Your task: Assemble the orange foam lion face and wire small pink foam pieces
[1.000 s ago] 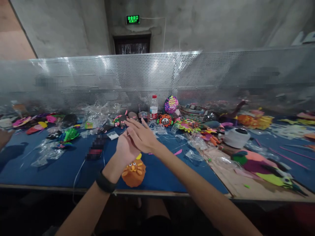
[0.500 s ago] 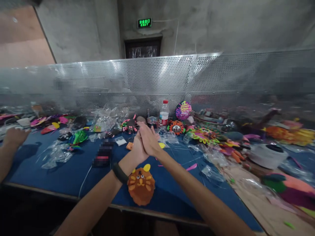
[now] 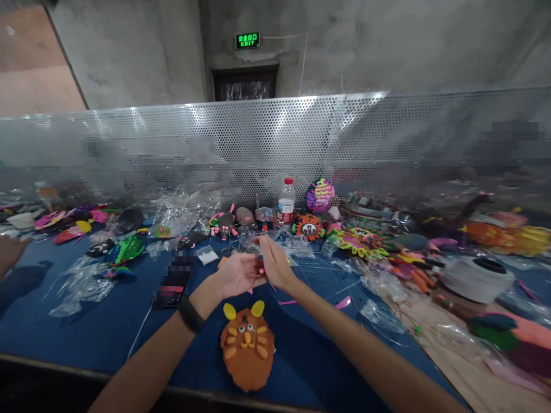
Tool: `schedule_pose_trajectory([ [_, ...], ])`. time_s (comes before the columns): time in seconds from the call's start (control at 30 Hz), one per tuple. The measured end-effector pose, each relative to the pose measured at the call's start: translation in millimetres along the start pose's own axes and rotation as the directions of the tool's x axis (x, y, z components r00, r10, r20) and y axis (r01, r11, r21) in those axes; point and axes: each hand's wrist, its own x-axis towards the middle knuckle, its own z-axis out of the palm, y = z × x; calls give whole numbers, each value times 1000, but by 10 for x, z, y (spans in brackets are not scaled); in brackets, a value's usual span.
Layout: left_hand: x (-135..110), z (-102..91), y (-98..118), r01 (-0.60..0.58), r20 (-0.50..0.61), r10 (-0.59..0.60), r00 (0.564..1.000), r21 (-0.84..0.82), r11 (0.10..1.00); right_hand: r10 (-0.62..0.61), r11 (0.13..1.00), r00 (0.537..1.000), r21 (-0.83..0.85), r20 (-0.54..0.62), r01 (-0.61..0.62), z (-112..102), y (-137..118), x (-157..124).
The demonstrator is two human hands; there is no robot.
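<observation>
My left hand (image 3: pixel 242 272), palm up with its fingers stretched out, is beside my right hand (image 3: pixel 276 265). The right hand stands on edge, slightly cupped, its fingers straight and close to the left fingers. A tiny red lump (image 3: pixel 260 271), like clay, shows between the two hands; which one bears it I cannot tell. Just below them on the blue tabletop (image 3: pixel 310 344) lies a brown clay animal face (image 3: pixel 247 350) with yellow ears, googly eyes and yellow-orange whiskers. A dark band (image 3: pixel 191 315) circles my left wrist.
A phone (image 3: pixel 173 287) with a white cable lies left of my hands. Pink modelling tools (image 3: pixel 343 302) lie to the right. Behind stand a bottle (image 3: pixel 286 201) and clay animals among plastic wrappers. Another person's hand (image 3: pixel 12 252) is at the far left.
My palms, pressed together before, have come apart and lowered toward me, and the tiny red lump now shows. The other person's hand has shifted left. The view has tilted slightly.
</observation>
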Motion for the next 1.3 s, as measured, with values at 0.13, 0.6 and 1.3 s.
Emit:
schedule_pose_trajectory([
  [0.13, -32, -109, 31, -12, 49, 13, 999, -17, 1000, 7, 996, 994, 83, 114, -16, -269, -79, -57],
  [0.6, -16, -31, -33, -162, 104, 154, 983, 72, 984, -203, 972, 959, -76, 196, 222, -397, -76, -302],
  [1.3, -179, -216, 190, -29, 92, -72, 993, 791, 612, -166, 963, 925, -147, 343, 228, -584, -318, -345],
])
